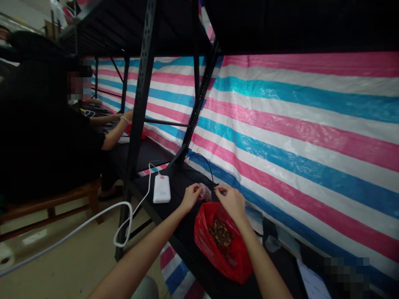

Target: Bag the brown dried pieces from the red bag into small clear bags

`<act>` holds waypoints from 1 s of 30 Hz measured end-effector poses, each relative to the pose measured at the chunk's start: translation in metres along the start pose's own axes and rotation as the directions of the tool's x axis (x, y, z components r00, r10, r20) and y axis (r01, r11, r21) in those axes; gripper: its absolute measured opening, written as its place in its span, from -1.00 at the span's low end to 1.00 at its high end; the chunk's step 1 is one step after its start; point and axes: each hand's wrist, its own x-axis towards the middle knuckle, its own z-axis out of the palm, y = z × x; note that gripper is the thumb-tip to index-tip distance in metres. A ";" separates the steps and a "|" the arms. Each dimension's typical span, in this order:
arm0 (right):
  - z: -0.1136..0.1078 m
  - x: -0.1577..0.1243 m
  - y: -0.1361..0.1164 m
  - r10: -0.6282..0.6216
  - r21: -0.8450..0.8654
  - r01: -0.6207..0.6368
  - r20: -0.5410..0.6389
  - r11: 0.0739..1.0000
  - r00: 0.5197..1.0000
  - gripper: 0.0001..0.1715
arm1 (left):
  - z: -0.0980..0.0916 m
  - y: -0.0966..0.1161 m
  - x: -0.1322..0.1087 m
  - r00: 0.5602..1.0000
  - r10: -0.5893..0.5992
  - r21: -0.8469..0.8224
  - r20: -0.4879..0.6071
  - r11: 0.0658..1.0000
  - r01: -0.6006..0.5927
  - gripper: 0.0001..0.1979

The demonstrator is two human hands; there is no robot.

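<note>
My left hand (192,197) pinches the edge of a small clear plastic bag (205,192) above the black shelf. Just to its right, my right hand (232,202) has thumb and forefinger pressed together; whatever is between them is too small to make out. Below both hands lies an open red plastic bag (204,241), its sides slumped outward. Inside it is a heap of small brown-gold pieces (220,233), whose kind I cannot tell. My right forearm passes over the red bag's right side.
A white power bank (162,189) with a white cable (131,216) lies left of my hands. A black metal post (140,87) rises beyond it. Striped sheeting (280,124) backs the shelf. A clear cup (272,243) lies at right. A co-worker (40,124) sits at left.
</note>
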 end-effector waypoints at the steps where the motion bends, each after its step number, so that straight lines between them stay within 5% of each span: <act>1: -0.005 0.000 0.012 0.071 0.114 -0.071 0.005 0.991 0.997 -0.69 | 0.004 0.007 0.002 1.000 -0.025 -0.012 0.015 1.000 0.025 -0.81; 5: -0.014 -0.008 0.053 0.241 0.591 -0.352 0.260 0.726 0.935 -0.55 | 0.024 0.046 0.002 0.970 -0.117 -0.083 0.213 0.987 0.138 -0.83; 8: -0.007 -0.024 0.070 0.154 0.776 -0.468 0.447 0.424 0.881 -0.51 | 0.042 0.069 -0.005 0.925 -0.125 -0.067 0.358 0.985 0.159 -0.82; 11: 0.006 -0.039 0.080 0.075 0.887 -0.434 0.428 0.159 0.901 -0.56 | 0.057 0.077 -0.011 0.909 -0.136 0.010 0.394 0.990 0.144 -0.84; 14: 0.017 -0.047 0.087 0.132 0.940 -0.340 0.336 0.007 0.933 -0.55 | 0.067 0.072 -0.014 0.930 -0.130 0.117 0.343 0.989 0.095 -0.87; 19: 0.024 -0.049 0.095 0.243 0.942 -0.335 0.331 -0.027 0.912 -0.50 | 0.066 0.062 -0.020 0.948 -0.112 0.287 0.297 0.958 0.024 -0.93; 30: 0.014 -0.052 0.096 0.261 0.949 -0.311 0.286 0.057 0.922 -0.49 | 0.046 0.060 -0.039 0.885 -0.280 0.379 0.371 0.916 0.131 -0.82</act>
